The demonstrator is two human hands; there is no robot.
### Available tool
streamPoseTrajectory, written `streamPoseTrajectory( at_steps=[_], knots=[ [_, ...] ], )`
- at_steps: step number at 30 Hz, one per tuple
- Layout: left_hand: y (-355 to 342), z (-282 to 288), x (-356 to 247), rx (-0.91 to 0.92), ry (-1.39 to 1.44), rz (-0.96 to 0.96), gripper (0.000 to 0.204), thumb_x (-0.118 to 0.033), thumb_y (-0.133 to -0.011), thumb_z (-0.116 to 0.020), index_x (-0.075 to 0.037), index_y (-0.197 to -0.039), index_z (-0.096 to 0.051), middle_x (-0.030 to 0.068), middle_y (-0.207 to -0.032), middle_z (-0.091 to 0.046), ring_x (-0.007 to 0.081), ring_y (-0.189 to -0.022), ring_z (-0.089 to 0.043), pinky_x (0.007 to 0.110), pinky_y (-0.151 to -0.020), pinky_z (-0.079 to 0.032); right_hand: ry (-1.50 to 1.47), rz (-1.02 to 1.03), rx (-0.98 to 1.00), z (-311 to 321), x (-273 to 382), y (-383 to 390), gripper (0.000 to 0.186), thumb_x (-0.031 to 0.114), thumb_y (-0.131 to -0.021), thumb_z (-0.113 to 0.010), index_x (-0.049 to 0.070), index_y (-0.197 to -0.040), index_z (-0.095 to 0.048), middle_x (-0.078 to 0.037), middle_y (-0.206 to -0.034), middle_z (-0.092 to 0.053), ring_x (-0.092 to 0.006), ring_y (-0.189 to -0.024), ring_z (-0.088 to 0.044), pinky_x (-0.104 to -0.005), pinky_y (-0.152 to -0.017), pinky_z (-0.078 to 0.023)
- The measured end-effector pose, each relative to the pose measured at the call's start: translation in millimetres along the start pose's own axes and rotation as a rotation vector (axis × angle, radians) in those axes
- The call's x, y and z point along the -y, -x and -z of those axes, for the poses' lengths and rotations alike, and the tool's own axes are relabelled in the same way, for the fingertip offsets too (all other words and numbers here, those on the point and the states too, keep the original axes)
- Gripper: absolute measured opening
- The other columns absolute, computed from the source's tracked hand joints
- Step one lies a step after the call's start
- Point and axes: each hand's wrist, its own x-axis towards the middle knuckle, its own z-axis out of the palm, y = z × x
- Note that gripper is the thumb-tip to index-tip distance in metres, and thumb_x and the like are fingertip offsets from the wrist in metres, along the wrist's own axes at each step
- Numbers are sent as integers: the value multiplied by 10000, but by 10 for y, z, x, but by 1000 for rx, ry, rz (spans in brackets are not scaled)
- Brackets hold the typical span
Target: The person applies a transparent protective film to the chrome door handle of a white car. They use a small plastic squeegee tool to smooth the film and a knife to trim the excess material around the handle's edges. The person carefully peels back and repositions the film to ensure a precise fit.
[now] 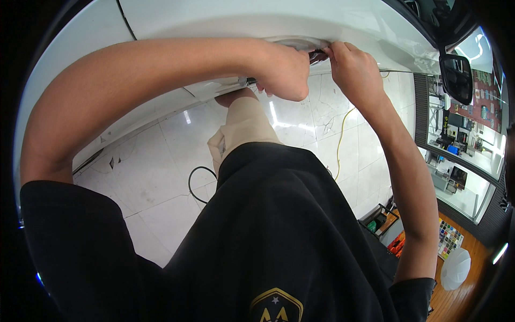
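A white car door panel (214,19) fills the top of the view, with a curved recess (300,41) pressed into it. At this recess sits a dark glossy door handle (317,56), mostly covered by my hands. My left hand (284,72) is closed round it from the left, knuckles toward me. A shiny end piece (245,81) shows past the wrist side of that hand. My right hand (354,67) pinches at the handle's right end, thumb and fingertips together against the panel. Whether a thin film lies between these fingers cannot be made out.
A yellow cable (341,142) and a black hose (190,182) lie on the pale tiled floor (155,188). The car's side mirror (456,78) juts out at upper right. A black cart (381,220) with tools stands by my right elbow, near a colour-sample board (449,239).
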Motion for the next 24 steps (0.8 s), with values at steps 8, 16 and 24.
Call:
streamPoseTrajectory(
  at_steps=[8,16,24],
  knots=[
    [33,2,-8,-22,-6,4,574,-119,-760,-515,246,-1201,-466,229,-838,-712,304,-702,-713,397,-650,-580,45,45,67,-5,-56,-22,80,6,-875,-610,0,-949,-637,-193,-899,-704,-388,-762,-700,-471,-674,-565],
    [34,8,-46,-14,-25,9,581,-125,-763,-524,255,-1198,-465,229,-839,-715,309,-709,-715,405,-655,-578,109,137,-36,-41,-132,9,184,149,-980,-651,9,-865,-619,-152,-767,-675,-364,-608,-658,-441,-542,-531],
    [46,6,-19,-23,-4,5,590,-142,-762,-532,245,-1204,-473,236,-835,-711,314,-715,-714,416,-676,-578,31,56,-26,-20,-67,1,74,66,-912,-625,2,-942,-646,-171,-827,-712,-362,-688,-704,-447,-621,-568]
  ],
)
